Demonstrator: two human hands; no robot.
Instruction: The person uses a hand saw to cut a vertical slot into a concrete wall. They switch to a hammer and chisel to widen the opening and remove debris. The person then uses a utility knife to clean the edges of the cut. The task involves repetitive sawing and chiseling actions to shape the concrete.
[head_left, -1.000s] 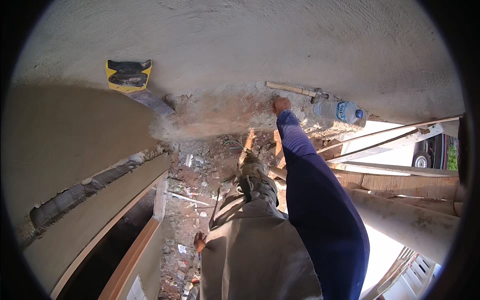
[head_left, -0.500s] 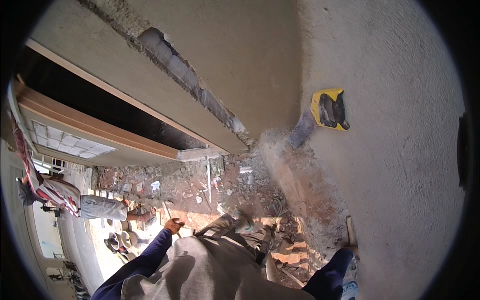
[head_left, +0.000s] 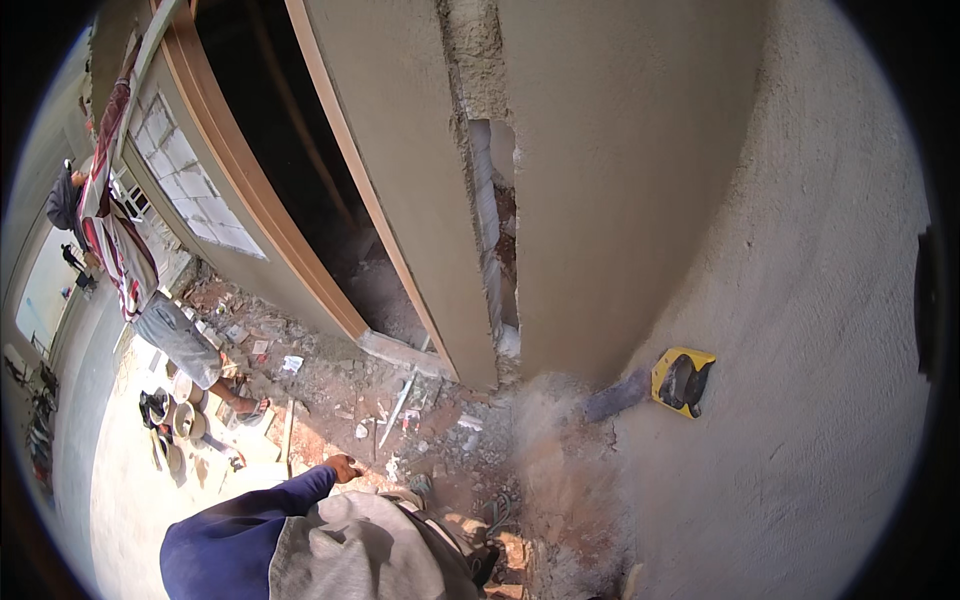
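My left hand (head_left: 342,467) is low in front of me, at the end of a dark blue sleeve (head_left: 250,515). Its fingers are curled; what they hold, if anything, cannot be made out. Below it is rubble-strewn ground (head_left: 430,440). My right hand is out of view; only the tip of a light wooden piece (head_left: 632,580) shows at the lower edge. Against the rough right wall is what looks like a handsaw, with a yellow and black handle (head_left: 683,382) and a dusty grey blade (head_left: 617,398).
Ahead, a plastered wall (head_left: 610,200) has a vertical chase with grey conduit (head_left: 487,215) in it. A doorway with a wooden frame (head_left: 235,190) stands left. Another person (head_left: 125,250) reaches up beside it. Buckets (head_left: 185,420) and a wooden strip (head_left: 288,440) lie on the left.
The view has swung, bringing the chase nearly upright and the doorway further in. My right arm has dropped out of the frame. The left hand remains low, with fingers curled.
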